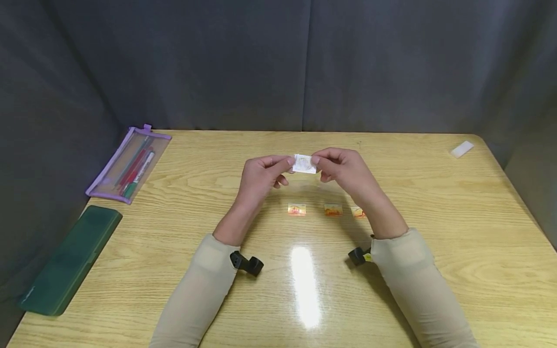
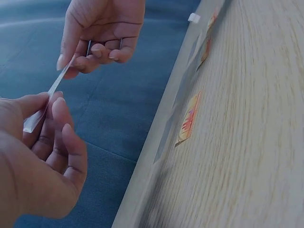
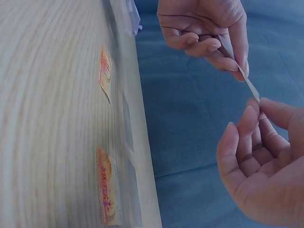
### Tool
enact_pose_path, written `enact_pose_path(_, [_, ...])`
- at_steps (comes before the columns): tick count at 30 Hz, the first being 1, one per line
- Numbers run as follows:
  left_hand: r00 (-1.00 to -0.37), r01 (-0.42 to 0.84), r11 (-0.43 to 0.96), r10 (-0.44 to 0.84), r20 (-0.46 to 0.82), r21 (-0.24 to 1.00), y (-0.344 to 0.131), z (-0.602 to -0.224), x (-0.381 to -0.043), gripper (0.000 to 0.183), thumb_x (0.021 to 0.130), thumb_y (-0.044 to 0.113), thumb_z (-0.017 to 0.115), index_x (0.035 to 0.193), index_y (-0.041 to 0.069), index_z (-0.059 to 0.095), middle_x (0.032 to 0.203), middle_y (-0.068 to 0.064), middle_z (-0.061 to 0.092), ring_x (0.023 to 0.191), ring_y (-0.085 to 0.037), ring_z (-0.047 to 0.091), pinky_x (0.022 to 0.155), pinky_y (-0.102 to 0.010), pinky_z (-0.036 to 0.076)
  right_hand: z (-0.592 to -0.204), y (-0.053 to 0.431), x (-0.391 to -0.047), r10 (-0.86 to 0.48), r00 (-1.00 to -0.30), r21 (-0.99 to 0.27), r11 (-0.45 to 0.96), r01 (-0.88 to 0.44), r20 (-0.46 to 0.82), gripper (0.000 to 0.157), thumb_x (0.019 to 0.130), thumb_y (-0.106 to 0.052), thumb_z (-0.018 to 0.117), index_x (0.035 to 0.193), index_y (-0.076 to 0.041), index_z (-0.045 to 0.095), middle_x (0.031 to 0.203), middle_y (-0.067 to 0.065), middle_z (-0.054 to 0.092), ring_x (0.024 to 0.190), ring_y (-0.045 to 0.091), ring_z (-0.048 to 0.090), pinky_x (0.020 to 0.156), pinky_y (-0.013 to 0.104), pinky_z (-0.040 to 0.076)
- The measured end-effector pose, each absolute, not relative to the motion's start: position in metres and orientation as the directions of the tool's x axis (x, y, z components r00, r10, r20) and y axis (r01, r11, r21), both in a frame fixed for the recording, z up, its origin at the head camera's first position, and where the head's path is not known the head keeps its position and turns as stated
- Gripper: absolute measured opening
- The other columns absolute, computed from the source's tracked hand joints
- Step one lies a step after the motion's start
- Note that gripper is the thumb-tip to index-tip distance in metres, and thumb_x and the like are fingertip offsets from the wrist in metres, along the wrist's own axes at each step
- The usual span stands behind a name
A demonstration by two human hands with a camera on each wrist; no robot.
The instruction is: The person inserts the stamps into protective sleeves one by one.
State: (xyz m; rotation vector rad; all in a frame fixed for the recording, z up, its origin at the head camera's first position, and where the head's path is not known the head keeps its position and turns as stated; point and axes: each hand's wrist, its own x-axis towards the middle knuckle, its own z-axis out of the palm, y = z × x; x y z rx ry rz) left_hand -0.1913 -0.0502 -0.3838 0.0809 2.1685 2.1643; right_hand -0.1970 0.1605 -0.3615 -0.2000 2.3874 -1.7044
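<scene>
A small white paper piece (image 1: 304, 164) with a faint round print is stretched between both hands above the table. My left hand (image 1: 261, 175) pinches one side of it between thumb and fingers, and my right hand (image 1: 344, 169) pinches the opposite side. Seen edge-on in the left wrist view, the paper piece (image 2: 56, 84) looks thin and nearly flat. Below the hands, three small orange-and-yellow printed pieces lie in a row: a left one (image 1: 297, 209), a middle one (image 1: 333, 210) and a right one (image 1: 359, 212), partly hidden by my right wrist.
At the left edge lie a purple-trimmed mesh pouch (image 1: 109, 181) holding pens and a dark green case (image 1: 71, 261). A white block (image 1: 462, 149) sits at the far right corner of the wooden table (image 1: 457, 241). Dark curtains (image 1: 217, 67) hang behind.
</scene>
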Motion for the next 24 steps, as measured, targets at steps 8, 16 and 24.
enact_pose_path(8, [-0.99, -0.048, 0.082, 0.127, -0.058, 0.995, -0.0486, -0.3815, -0.1909, 0.025, 0.093, 0.027, 0.075, 0.107, 0.007, 0.08, 0.085, -0.001, 0.073, 0.06, -0.011, 0.064, 0.061, -0.028, 0.051, -0.3599, 0.1604, -0.1961, -0.226, -0.971, -0.936, 0.352, -0.006, -0.079, 0.026, 0.103, -0.022, 0.061, 0.112, 0.0, 0.071, 0.088, -0.001, 0.062, 0.081, 0.014, 0.061, 0.077, 0.024, 0.055])
enact_pose_path(16, [-0.994, -0.035, 0.078, 0.104, -0.043, 0.996, -0.0489, -0.3805, -0.1905, 0.025, 0.093, 0.026, 0.075, 0.107, 0.005, 0.079, 0.086, -0.002, 0.071, 0.059, -0.01, 0.064, 0.058, -0.023, 0.05, -0.3596, 0.1602, -0.1965, -0.218, -0.971, -0.93, 0.366, 0.015, -0.101, 0.029, 0.101, -0.028, 0.063, 0.114, -0.003, 0.072, 0.093, 0.001, 0.067, 0.085, 0.017, 0.063, 0.079, 0.025, 0.056])
enact_pose_path(24, [-0.99, -0.051, 0.063, 0.128, -0.059, 0.997, -0.0482, -0.3818, -0.1915, 0.025, 0.092, 0.024, 0.076, 0.105, 0.003, 0.079, 0.095, -0.006, 0.074, 0.059, -0.009, 0.063, 0.058, -0.023, 0.049, -0.3592, 0.1581, -0.1942, -0.219, -0.971, -0.942, 0.336, 0.018, -0.097, 0.024, 0.102, -0.02, 0.062, 0.111, 0.0, 0.071, 0.089, -0.003, 0.066, 0.079, 0.013, 0.063, 0.076, 0.024, 0.056])
